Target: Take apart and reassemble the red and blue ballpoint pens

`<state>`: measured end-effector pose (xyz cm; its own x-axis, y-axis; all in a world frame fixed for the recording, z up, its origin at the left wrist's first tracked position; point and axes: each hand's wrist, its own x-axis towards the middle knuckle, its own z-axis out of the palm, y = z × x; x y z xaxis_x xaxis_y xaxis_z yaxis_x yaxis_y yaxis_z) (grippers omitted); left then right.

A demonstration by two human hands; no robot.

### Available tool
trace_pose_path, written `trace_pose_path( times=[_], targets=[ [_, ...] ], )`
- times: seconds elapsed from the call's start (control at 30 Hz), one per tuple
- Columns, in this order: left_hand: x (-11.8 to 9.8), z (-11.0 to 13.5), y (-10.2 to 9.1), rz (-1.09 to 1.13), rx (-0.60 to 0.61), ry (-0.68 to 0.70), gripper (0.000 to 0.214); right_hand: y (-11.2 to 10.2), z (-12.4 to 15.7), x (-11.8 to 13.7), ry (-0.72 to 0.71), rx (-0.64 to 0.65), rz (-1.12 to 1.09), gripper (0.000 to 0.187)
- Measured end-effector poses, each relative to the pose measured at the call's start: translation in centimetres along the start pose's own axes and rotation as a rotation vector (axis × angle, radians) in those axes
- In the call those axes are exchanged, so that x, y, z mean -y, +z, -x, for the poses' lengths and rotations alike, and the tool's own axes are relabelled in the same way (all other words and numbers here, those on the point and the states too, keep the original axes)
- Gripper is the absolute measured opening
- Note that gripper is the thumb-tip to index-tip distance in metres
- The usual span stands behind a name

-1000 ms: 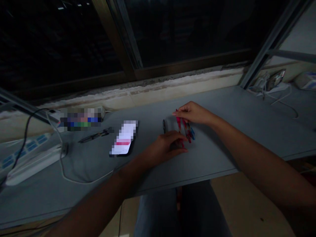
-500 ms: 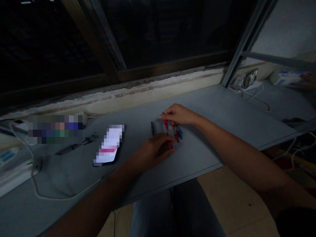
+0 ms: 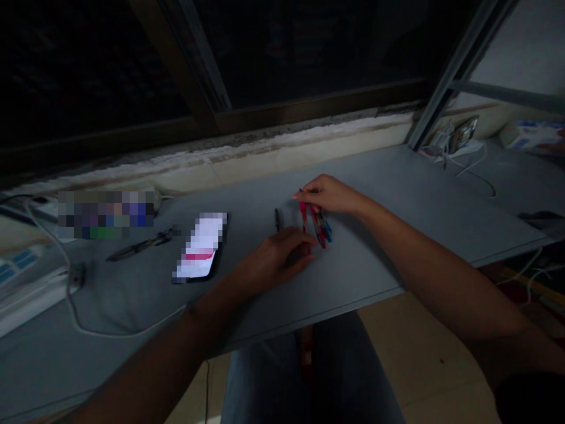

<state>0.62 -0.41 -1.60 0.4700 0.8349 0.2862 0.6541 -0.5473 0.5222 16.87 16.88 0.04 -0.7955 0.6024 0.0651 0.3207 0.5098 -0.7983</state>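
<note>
A red pen [image 3: 303, 210] lies on the grey desk, pointing away from me. Its far end is pinched between the thumb and fingers of my right hand [image 3: 331, 193]. My left hand [image 3: 282, 253] is closed around the near end of the same pen, partly hiding it. Just right of it lie another red pen [image 3: 321, 232] and a blue pen [image 3: 327, 231], their far ends under my right hand. A dark pen [image 3: 277, 219] sits to the left, its near part behind my left hand.
Left of my hands is a lit phone [image 3: 200, 250]. Beyond it lie a dark pen-like item [image 3: 141, 244] and a blurred-out object [image 3: 106, 215]. A white cable [image 3: 128, 334] loops across the desk [image 3: 353, 265]. A propped phone [image 3: 464, 134] with cables stands far right, past a metal post [image 3: 441, 82].
The view has shifted slightly, so the desk items appear a little higher and further right. Both hands stay at the red pen with nearly the same hold.
</note>
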Motion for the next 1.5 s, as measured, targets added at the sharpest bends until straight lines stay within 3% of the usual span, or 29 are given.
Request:
trace_pose_path(
  times=[0.13,0.27,0.33,0.4,0.5,0.7,0.93,1.07,1.17,1.3,1.4,1.5],
  targets=[
    [-0.3,-0.1,-0.1,-0.117,-0.068,-0.052,0.032,0.0,-0.3,-0.8,0.024,0.033,0.008,0.057],
    [-0.3,-0.1,-0.4,-0.355,-0.233,-0.441,0.046,0.0,-0.6,-1.7,0.022,-0.023,0.150,0.055],
    [-0.2,0.0,-0.6,-0.448,-0.186,-0.599,0.049,-0.1,-0.6,-1.7,0.007,-0.043,0.265,0.055],
    [-0.2,0.2,-0.8,-0.489,-0.076,-0.655,0.042,-0.1,-0.5,-1.5,0.004,-0.064,0.354,0.054],
    [-0.2,0.2,-0.8,-0.459,-0.013,-0.640,0.034,0.1,-0.2,-0.7,-0.006,-0.086,0.392,0.054],
    [0.2,-0.2,-0.5,-0.312,-0.098,-0.549,0.019,1.6,0.8,1.5,-0.018,-0.019,0.195,0.069],
    [-0.4,-0.2,-0.1,-0.133,-0.157,-0.345,0.016,2.5,0.8,2.2,0.069,-0.010,-0.313,0.067],
    [-0.1,-0.2,0.0,-0.325,-0.153,-0.357,0.018,2.9,0.9,2.9,0.196,-0.049,-0.556,0.058],
    [-0.1,-0.4,0.0,-0.542,-0.079,-0.413,0.023,3.4,1.2,3.7,0.258,-0.082,-0.557,0.056],
    [-0.4,-0.3,0.0,-0.570,-0.021,-0.430,0.030,3.6,1.4,4.0,0.312,-0.106,-0.492,0.057],
    [-0.5,0.1,-0.3,-0.388,-0.041,-0.411,0.033,3.1,1.3,3.5,0.254,-0.059,-0.476,0.055],
    [-0.1,0.4,-0.5,-0.111,-0.169,-0.371,0.042,1.9,1.2,2.7,0.061,0.082,-0.438,0.050]
  ],
)
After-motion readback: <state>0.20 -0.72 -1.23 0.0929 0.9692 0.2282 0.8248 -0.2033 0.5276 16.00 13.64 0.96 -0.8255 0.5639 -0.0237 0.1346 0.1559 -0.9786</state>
